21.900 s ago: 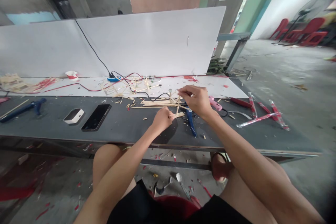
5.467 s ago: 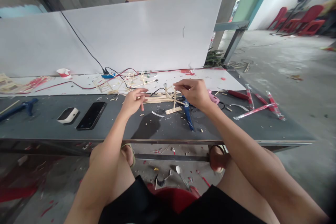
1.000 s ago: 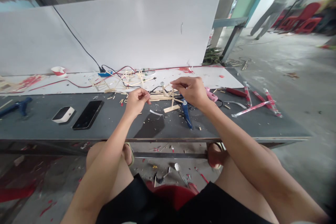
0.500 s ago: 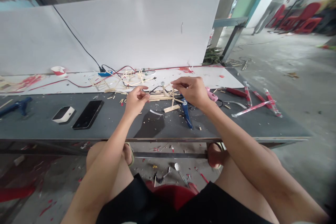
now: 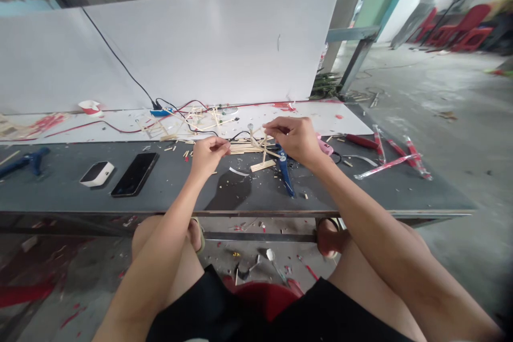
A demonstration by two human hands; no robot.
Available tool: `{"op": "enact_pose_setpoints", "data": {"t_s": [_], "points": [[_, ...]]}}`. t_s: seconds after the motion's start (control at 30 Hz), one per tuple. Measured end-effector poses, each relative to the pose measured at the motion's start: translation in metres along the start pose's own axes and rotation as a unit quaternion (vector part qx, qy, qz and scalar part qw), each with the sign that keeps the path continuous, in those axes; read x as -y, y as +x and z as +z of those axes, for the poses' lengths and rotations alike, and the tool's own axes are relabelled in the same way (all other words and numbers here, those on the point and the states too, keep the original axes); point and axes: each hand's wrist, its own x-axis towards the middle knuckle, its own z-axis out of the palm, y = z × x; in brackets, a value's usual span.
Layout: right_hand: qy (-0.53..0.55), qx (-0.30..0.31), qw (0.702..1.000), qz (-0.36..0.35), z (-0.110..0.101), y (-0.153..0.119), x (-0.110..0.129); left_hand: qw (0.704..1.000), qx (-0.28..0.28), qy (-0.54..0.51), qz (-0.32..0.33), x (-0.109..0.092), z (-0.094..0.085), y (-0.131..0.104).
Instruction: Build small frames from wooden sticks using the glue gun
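Observation:
My right hand (image 5: 294, 136) is closed in a pinch on the top of an upright thin wooden stick (image 5: 264, 150). The foot of that stick stands on a small flat raft of sticks (image 5: 262, 166), and another stick slants across it. To the left, my left hand (image 5: 210, 154) has its thumb and fingertips pressed together near a pile of loose sticks (image 5: 244, 148); whatever it pinches is too small to make out. A blue tool (image 5: 285, 171) lies just below my right hand. Beside the right wrist sits a pink object (image 5: 325, 147) with a dark cord.
A black phone (image 5: 135, 175) and a white box-shaped device (image 5: 96, 173) lie on the left. Stick frames (image 5: 202, 117) sit behind, near a blue power strip (image 5: 161, 112). Red plastic-wrapped pieces (image 5: 390, 163) are at right. A white board (image 5: 180, 48) stands behind; a person is far right.
My left hand's fingers have closed from apart into a pinch. The right hand keeps its pinch on the upright stick, nearly still. The person in the background has shifted slightly.

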Motion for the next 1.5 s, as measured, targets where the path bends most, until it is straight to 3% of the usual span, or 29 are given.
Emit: {"op": "enact_pose_setpoints", "data": {"t_s": [0.17,0.5,0.73,1.0,1.5], "points": [[-0.006,-0.001,1.000,0.010,-0.001,0.000,0.002,0.999,-0.010,0.033,0.008,-0.001,-0.001,-0.001],[-0.008,-0.008,1.000,0.012,-0.002,-0.002,-0.001,0.999,0.014,-0.046,-0.006,0.001,-0.002,0.001],[-0.011,-0.002,1.000,0.014,-0.002,-0.001,0.001,1.000,-0.002,-0.026,0.006,0.001,-0.003,0.002],[-0.014,-0.005,1.000,0.019,-0.003,-0.002,-0.001,0.991,-0.004,-0.127,-0.037,-0.009,-0.004,0.000],[-0.012,-0.001,1.000,0.016,-0.002,-0.002,0.001,0.986,0.007,-0.152,-0.062,-0.011,-0.005,-0.001]]}}
